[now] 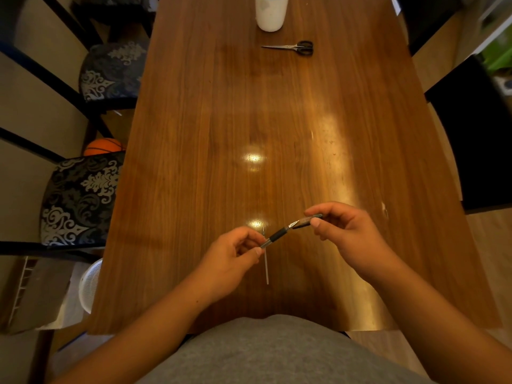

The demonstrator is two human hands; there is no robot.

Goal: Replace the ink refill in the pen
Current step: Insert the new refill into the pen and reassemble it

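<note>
Table (194,162) open ahead; scissors (291,47) and cup (270,15) far off.

A glossy wooden table (194,162) carries a white cylinder (270,13) at the far end, scissors (293,47) just before it, and a thin refill (266,268) near the front edge

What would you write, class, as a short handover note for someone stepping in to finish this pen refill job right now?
Left hand: fingers pinch the lower end of the dark pen with the black rubber grip, held above the brown wooden table.
Right hand: fingers hold the pen's upper barrel.
The two pen halves meet at an angle, not aligned.
A thin pale refill tube lies on the table below the left hand.
Done: pen appears opened. I cannot tell whether that tube is old or new.
Left: seat a refill, close the halves.
</note>
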